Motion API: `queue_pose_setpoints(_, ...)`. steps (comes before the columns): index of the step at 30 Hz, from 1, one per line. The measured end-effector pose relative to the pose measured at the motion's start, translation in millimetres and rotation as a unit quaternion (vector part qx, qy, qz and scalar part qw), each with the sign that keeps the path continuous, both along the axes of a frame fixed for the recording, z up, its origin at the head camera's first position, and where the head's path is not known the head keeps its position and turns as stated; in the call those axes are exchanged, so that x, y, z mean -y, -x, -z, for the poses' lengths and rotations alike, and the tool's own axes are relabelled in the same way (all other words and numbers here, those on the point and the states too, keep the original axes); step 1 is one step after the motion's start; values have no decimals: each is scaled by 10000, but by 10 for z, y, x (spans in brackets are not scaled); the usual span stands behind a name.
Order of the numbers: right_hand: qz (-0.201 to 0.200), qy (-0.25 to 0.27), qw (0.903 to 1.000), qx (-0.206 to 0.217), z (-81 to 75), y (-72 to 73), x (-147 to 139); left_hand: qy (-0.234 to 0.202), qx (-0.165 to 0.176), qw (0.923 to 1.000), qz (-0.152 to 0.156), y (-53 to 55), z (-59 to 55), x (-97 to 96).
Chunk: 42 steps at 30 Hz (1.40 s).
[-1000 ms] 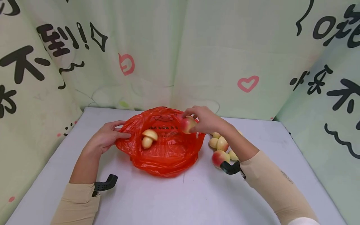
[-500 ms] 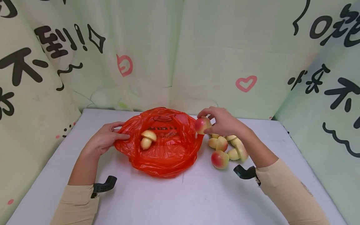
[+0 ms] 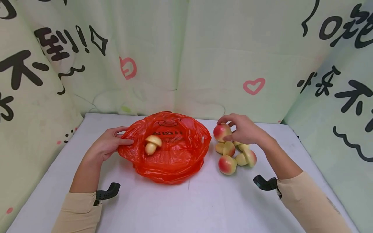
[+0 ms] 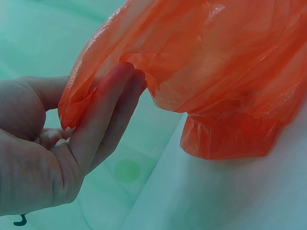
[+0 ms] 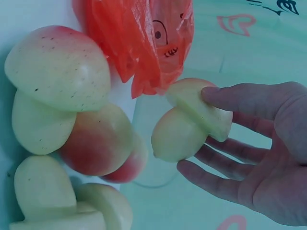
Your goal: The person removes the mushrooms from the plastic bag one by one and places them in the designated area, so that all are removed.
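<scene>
A red plastic bag lies open on the table, its mouth spread wide. My left hand pinches the bag's left rim between thumb and fingers; the left wrist view shows the film between them. Inside the bag, toward its left side, sits a pale yellow toy mushroom. To the right of the bag, my right hand holds a toy mushroom with a red-and-cream cap. Its pale stem shows in the right wrist view, with thumb and fingertips around the mushroom.
Several more toy mushrooms are heaped right of the bag, among them a red-capped one at the front and a pale one beside it. A white table carries everything. Printed pale-green curtains hang behind and at both sides.
My right hand has moved right with the red-capped mushroom, from over the bag's mouth to the far side of the heap. My left hand keeps its hold on the rim.
</scene>
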State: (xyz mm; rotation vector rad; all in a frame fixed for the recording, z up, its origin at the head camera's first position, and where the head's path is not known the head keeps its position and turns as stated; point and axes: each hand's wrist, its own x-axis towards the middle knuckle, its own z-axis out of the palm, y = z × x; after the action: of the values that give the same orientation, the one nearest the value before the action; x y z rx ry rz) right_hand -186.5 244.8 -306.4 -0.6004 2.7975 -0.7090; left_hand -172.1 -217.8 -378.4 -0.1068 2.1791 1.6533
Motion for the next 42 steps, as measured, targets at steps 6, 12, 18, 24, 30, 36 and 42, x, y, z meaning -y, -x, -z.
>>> queue_pose_setpoints(6,92,12,9999,54,42,-50,-107,74,40,10000,-35,1,7,-3)
queue_pose_setpoints(12,273,26,9996,84,53,-85,-221,76,27,10000,-34,2,15,-6)
queue_pose_setpoints(18,305,1,9995,23,63,-124,-322,57,-24,10000,14,1,2,-11)
queue_pose_setpoints(24,341,-5,9994,-35,77,-141,-408,47,-13,10000,-1,1,-3,-10)
queue_pose_setpoints(30,432,-42,9990,-57,95,-152,-485,28,-15,10000,-23,0,-10,-9)
queue_pose_setpoints(36,476,-36,9988,-55,123,-184,-573,-3,-12,10000,-6,-7,-16,-4)
queue_pose_setpoints(42,529,-43,9985,-123,137,-215,-673,13,-2,10000,-5,-15,-14,2)
